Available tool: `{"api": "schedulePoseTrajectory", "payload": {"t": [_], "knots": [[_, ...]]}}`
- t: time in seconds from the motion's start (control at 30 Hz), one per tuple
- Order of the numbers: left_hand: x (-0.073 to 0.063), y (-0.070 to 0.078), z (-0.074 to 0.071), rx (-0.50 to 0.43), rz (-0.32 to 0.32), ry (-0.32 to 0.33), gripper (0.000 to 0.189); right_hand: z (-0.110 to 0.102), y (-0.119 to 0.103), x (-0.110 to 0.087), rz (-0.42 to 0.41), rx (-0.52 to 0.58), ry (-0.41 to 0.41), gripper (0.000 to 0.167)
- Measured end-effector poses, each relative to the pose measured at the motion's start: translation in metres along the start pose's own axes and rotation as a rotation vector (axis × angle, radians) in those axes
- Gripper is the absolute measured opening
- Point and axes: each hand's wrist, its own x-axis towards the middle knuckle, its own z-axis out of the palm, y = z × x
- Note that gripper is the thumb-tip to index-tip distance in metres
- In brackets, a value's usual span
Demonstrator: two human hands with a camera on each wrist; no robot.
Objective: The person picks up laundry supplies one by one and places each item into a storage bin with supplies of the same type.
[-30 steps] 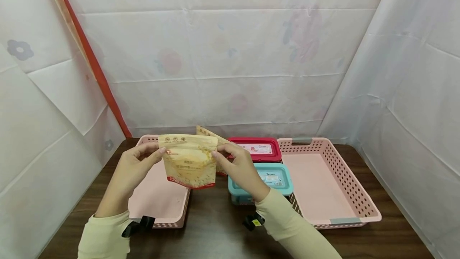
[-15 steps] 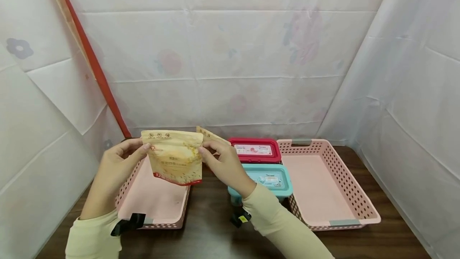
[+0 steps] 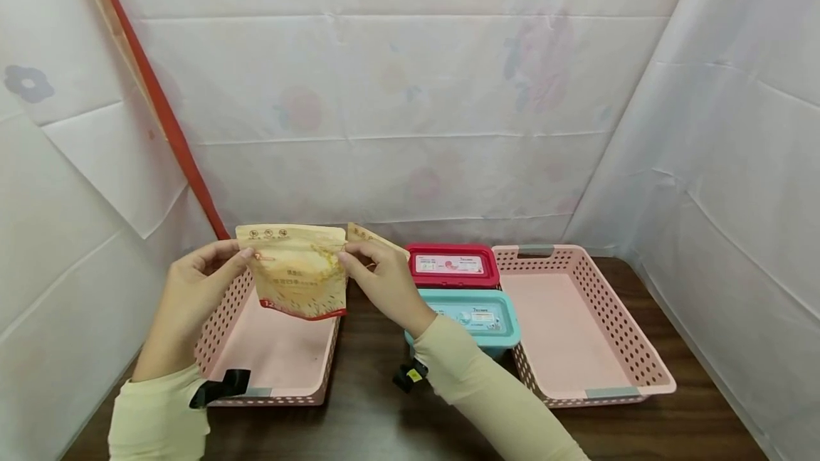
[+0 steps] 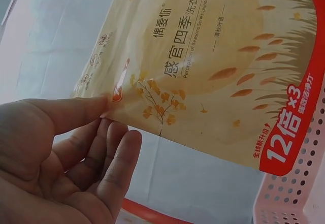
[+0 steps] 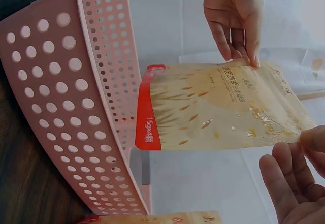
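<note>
A yellow laundry capsule pouch (image 3: 296,270) with a red bottom band hangs upright in the air over the left pink basket (image 3: 275,361). My left hand (image 3: 187,297) pinches its left edge near the top, and my right hand (image 3: 383,282) pinches the opposite edge. In the left wrist view, the thumb and fingertips grip the pouch (image 4: 203,76) at its edge, and its printed front shows. Flat and stretched between both hands, the pouch (image 5: 218,107) appears in the right wrist view beside the perforated basket wall (image 5: 61,87).
A second yellow pouch (image 3: 368,233) stands behind my right hand, partly hidden. Right of it sit a red-lidded box (image 3: 453,266) and a teal-lidded box (image 3: 493,315). Another pink basket (image 3: 570,333) stands on the right of the dark wooden table (image 3: 365,404). White curtains surround the table.
Both hands have moved left and slightly up with the pouch, bringing it from the basket's right edge to above the left basket. The boxes and right basket stay put.
</note>
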Motion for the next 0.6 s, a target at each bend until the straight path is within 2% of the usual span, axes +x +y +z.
{"api": "schedulePoseTrajectory", "payload": {"t": [0.17, 0.27, 0.4, 0.6], "knots": [[0.007, -0.005, -0.001, 0.023, -0.036, -0.003, 0.057, 0.009, 0.007, 0.007, 0.017, 0.015, 0.035, 0.020], [0.011, -0.011, 0.000, 0.027, -0.053, -0.015, 0.060, 0.015, 0.013, 0.010, 0.055, 0.042, 0.065, 0.017], [0.015, -0.017, 0.001, 0.002, -0.060, -0.029, 0.061, 0.021, 0.018, 0.012, 0.111, 0.085, 0.099, 0.014], [0.019, -0.022, -0.001, -0.052, -0.070, -0.016, 0.059, 0.027, 0.018, 0.017, 0.126, 0.114, 0.111, 0.014]]}}
